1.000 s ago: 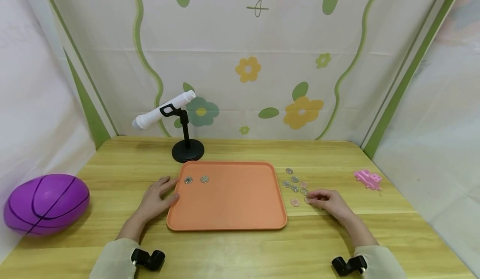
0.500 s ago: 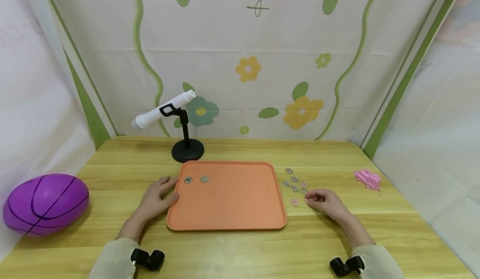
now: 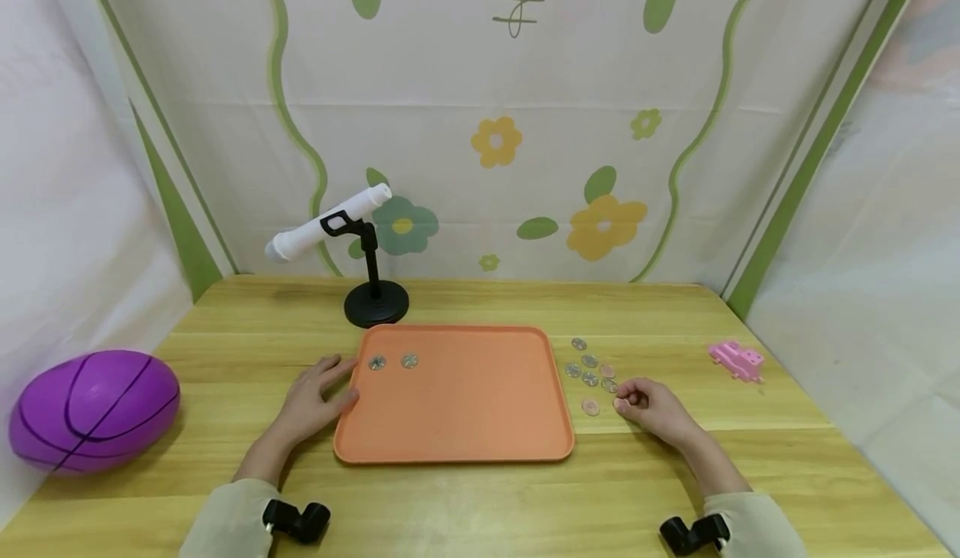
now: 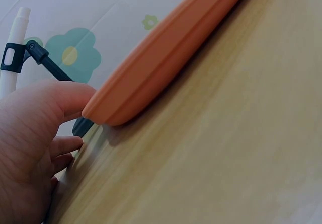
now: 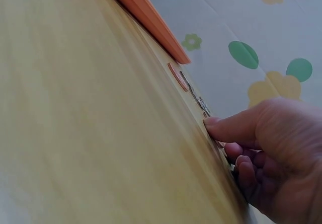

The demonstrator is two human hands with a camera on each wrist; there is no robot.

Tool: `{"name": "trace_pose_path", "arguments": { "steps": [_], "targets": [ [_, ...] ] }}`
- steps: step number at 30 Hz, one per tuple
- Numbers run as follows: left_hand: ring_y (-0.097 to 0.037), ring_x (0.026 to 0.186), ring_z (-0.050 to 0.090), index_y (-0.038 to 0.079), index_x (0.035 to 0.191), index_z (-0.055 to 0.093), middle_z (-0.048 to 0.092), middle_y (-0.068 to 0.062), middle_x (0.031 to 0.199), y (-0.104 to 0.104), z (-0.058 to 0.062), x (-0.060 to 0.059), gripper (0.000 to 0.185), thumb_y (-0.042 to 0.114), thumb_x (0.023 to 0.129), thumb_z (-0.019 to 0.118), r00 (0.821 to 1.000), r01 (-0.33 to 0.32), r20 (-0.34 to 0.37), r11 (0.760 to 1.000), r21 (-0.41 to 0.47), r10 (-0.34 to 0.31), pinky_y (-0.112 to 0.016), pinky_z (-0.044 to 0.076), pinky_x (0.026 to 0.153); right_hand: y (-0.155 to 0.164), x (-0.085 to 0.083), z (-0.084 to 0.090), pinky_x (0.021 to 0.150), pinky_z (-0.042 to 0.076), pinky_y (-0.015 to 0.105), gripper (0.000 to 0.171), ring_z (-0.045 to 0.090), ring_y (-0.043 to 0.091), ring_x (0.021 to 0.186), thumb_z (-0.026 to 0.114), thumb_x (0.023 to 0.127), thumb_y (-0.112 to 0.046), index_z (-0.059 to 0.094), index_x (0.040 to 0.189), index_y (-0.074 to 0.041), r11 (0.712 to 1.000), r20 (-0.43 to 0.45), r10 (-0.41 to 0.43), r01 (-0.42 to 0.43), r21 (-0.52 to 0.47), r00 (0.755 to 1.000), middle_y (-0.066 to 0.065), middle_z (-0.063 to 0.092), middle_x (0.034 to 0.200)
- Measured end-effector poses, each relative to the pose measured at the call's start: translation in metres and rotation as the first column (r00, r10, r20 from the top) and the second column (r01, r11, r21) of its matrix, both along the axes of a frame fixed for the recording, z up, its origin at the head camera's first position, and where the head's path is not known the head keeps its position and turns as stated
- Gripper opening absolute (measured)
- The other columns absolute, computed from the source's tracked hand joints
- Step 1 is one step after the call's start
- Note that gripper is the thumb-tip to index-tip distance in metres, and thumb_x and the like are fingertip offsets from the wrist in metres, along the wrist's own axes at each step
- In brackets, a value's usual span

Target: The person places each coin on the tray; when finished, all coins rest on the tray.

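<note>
An orange tray (image 3: 465, 399) lies on the table, with two silver coins (image 3: 409, 360) near its far left corner. My left hand (image 3: 309, 404) rests at the tray's left edge, its thumb on the rim and its other fingers spread loosely beside it. Right of the tray lie several silver coins (image 3: 590, 379) and two copper-coloured coins (image 3: 590, 408). My right hand (image 3: 656, 412) is at the near right of this group, fingers curled and thumb pinching a coppery coin (image 5: 220, 144) low at the tabletop. That coin is mostly hidden by the fingers.
A white microphone (image 3: 322, 226) on a black stand (image 3: 376, 301) is behind the tray's left corner. At the far left sits a purple ball (image 3: 97, 412). A small pink toy (image 3: 737, 361) lies to the right. A flowered cloth (image 3: 450, 82) hangs behind the table.
My right thumb and fingers have closed over the nearest coppery coin, which showed at the fingertips earlier and is now covered. My left hand and the tray have stayed still.
</note>
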State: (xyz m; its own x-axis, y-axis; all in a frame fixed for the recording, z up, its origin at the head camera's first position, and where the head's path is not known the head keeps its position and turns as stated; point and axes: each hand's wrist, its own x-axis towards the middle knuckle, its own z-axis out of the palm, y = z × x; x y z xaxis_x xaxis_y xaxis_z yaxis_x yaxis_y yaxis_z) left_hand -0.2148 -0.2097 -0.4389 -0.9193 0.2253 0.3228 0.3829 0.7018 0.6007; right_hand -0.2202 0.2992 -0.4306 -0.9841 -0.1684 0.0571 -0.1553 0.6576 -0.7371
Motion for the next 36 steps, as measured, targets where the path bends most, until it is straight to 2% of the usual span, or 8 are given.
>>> {"name": "trace_pose_path", "arguments": {
  "steps": [4, 11, 19, 23, 27, 32, 34, 36],
  "targets": [
    [-0.048, 0.112, 0.027, 0.002, 0.122, 0.049, 0.035, -0.029, 0.125, -0.001, -0.001, 0.001, 0.048, 0.025, 0.081, 0.059, 1.000, -0.003, -0.001, 1.000, -0.003, 0.003, -0.062, 0.019, 0.085, -0.002, 0.003, -0.001, 0.057, 0.037, 0.024, 0.018, 0.043, 0.017, 0.068, 0.066, 0.075, -0.008, 0.055, 0.088, 0.000, 1.000, -0.032, -0.018, 0.018, 0.011, 0.999, 0.006, 0.050, 0.079],
    [-0.047, 0.113, 0.027, 0.003, 0.122, 0.049, 0.035, -0.028, 0.125, -0.002, 0.000, 0.001, 0.048, 0.025, 0.081, 0.059, 1.000, -0.008, -0.001, 1.000, -0.004, 0.008, -0.061, 0.018, 0.085, -0.006, 0.006, -0.001, 0.050, 0.037, 0.023, 0.020, 0.042, 0.015, 0.060, 0.067, 0.074, -0.004, 0.054, 0.088, 0.001, 0.999, -0.045, -0.026, 0.024, -0.047, 0.999, 0.007, 0.049, 0.073],
    [-0.048, 0.112, 0.029, 0.003, 0.122, 0.049, 0.036, -0.029, 0.125, -0.002, 0.001, 0.003, 0.048, 0.026, 0.081, 0.059, 1.000, -0.014, -0.012, 1.000, -0.020, 0.014, -0.061, 0.021, 0.085, -0.005, 0.008, 0.001, 0.054, 0.041, 0.023, 0.026, 0.048, 0.015, 0.064, 0.066, 0.077, -0.013, 0.060, 0.094, 0.005, 0.991, 0.010, -0.063, 0.064, -0.119, 0.998, 0.008, 0.056, 0.077],
    [-0.047, 0.112, 0.029, 0.003, 0.122, 0.050, 0.036, -0.028, 0.125, -0.002, 0.001, 0.003, 0.047, 0.025, 0.081, 0.059, 1.000, -0.017, -0.009, 1.000, -0.009, 0.017, -0.061, 0.019, 0.086, -0.001, 0.007, 0.001, 0.056, 0.042, 0.024, 0.034, 0.051, 0.014, 0.068, 0.065, 0.077, -0.020, 0.059, 0.100, 0.005, 0.976, 0.059, -0.102, 0.111, -0.190, 0.993, 0.009, 0.059, 0.084],
    [-0.047, 0.114, 0.027, 0.002, 0.122, 0.049, 0.035, -0.029, 0.125, -0.001, 0.000, 0.002, 0.048, 0.025, 0.081, 0.059, 1.000, -0.012, -0.003, 1.000, -0.002, 0.012, -0.062, 0.017, 0.086, 0.003, 0.007, 0.005, 0.054, 0.042, 0.024, 0.042, 0.050, 0.013, 0.067, 0.064, 0.078, -0.021, 0.055, 0.107, 0.008, 0.941, 0.116, -0.126, 0.156, -0.299, 0.985, 0.011, 0.059, 0.089],
    [-0.047, 0.114, 0.026, 0.002, 0.122, 0.049, 0.035, -0.029, 0.125, 0.000, -0.001, 0.002, 0.048, 0.025, 0.081, 0.059, 1.000, -0.010, -0.011, 1.000, -0.002, 0.010, -0.062, 0.017, 0.086, 0.003, 0.007, 0.017, 0.070, 0.046, 0.026, 0.046, 0.055, 0.015, 0.080, 0.062, 0.080, -0.018, 0.049, 0.114, 0.011, 0.900, 0.151, -0.091, 0.146, -0.410, 0.984, 0.015, 0.058, 0.098],
    [-0.048, 0.114, 0.027, 0.002, 0.122, 0.049, 0.035, -0.029, 0.125, 0.000, -0.002, 0.002, 0.048, 0.025, 0.081, 0.059, 1.000, -0.010, -0.014, 1.000, 0.000, 0.010, -0.062, 0.018, 0.086, 0.000, 0.006, 0.023, 0.075, 0.045, 0.029, 0.048, 0.055, 0.018, 0.087, 0.062, 0.080, -0.019, 0.048, 0.115, 0.010, 0.896, 0.151, -0.083, 0.140, -0.422, 0.985, 0.013, 0.057, 0.101],
    [-0.048, 0.113, 0.027, 0.003, 0.122, 0.049, 0.036, -0.029, 0.125, 0.000, -0.003, 0.002, 0.048, 0.025, 0.081, 0.058, 1.000, -0.012, -0.016, 1.000, 0.000, 0.012, -0.062, 0.018, 0.085, -0.005, 0.003, 0.027, 0.075, 0.045, 0.032, 0.049, 0.054, 0.022, 0.089, 0.062, 0.080, -0.024, 0.049, 0.115, 0.008, 0.906, 0.135, -0.080, 0.128, -0.404, 0.988, 0.010, 0.057, 0.102]
  ]
}}
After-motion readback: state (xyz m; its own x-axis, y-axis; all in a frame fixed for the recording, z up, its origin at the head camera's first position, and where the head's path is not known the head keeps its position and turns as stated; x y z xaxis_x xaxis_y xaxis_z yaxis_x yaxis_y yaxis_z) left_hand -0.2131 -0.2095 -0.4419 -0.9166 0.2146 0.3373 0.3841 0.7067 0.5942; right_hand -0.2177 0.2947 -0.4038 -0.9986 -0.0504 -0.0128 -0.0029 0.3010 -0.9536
